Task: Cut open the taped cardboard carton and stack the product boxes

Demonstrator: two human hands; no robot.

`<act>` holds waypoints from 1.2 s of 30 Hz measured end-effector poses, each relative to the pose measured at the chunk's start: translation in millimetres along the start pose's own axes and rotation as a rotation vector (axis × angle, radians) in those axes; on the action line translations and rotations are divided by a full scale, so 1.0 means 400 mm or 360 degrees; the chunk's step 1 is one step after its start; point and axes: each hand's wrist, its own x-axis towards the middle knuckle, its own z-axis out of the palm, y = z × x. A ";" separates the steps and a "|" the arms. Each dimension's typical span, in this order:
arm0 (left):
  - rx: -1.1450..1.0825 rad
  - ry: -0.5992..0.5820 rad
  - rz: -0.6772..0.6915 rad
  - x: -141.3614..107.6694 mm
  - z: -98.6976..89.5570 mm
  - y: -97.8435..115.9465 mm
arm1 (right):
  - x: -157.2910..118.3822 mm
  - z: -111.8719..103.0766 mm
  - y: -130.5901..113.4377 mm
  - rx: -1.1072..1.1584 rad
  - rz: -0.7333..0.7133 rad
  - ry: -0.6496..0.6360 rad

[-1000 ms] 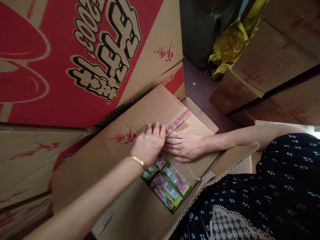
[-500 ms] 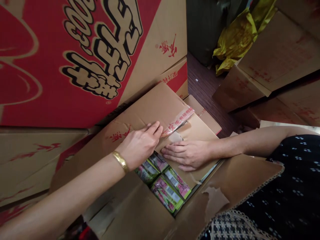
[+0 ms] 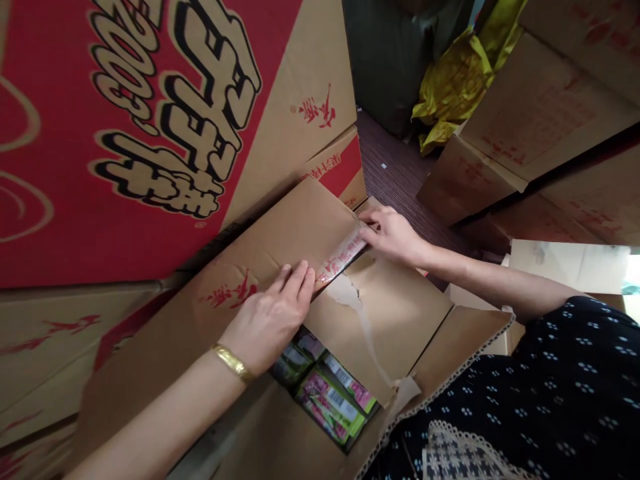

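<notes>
An opened cardboard box (image 3: 400,300) lies in front of me, with green and pink printed packets (image 3: 333,400) showing in its uncovered part. My left hand (image 3: 273,310), wearing a gold bracelet (image 3: 231,361), rests with fingers stretched out on the box's far flap (image 3: 295,227), beside the red lettering. Along that flap's edge runs a strip of clear tape (image 3: 345,255) printed in red. At the flap's right corner, my right hand (image 3: 393,233) has its fingers bent around the taped edge. A near flap with a torn pale strip (image 3: 367,333) lies over part of the packets.
A large red and brown carton (image 3: 200,120) stands close behind the box, stacked on other cartons (image 3: 333,170). More cartons (image 3: 545,120) are piled on the right. Yellow crumpled plastic (image 3: 450,80) and a dark bag (image 3: 395,67) sit at the back on the dark floor (image 3: 387,150).
My right hand has moved from the near flap up and away to the far flap's corner. That near flap now shows uncovered. My left hand stays on the far flap.
</notes>
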 end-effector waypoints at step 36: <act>-0.0319 0.0501 -0.0098 -0.013 -0.011 -0.018 | -0.015 0.071 -0.126 0.1814 0.0782 -0.0188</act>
